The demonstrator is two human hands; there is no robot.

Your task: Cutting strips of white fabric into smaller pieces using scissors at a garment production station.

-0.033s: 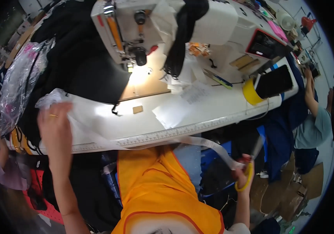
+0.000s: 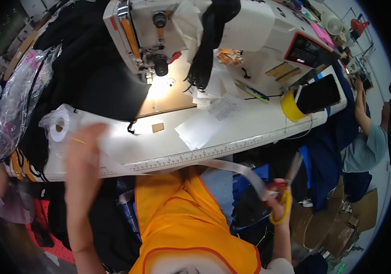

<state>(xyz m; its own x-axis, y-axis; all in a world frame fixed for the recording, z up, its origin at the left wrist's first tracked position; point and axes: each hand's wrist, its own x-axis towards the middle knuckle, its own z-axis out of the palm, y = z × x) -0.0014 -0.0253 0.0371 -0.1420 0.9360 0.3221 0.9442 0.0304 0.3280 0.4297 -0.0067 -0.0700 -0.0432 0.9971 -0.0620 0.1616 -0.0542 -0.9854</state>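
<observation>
We clench scissors (image 2: 285,209) and tape (image 2: 246,171) in our right hand (image 2: 277,200); the roll (image 2: 58,128) lies beside our left hand (image 2: 85,153), whose grip we cannot tell.

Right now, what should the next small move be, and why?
Perhaps the left hand should draw the white ribbon taut: it curves loosely from the table edge to the right hand, which holds the scissors. The left hand is blurred, so its grip is unclear.
</observation>
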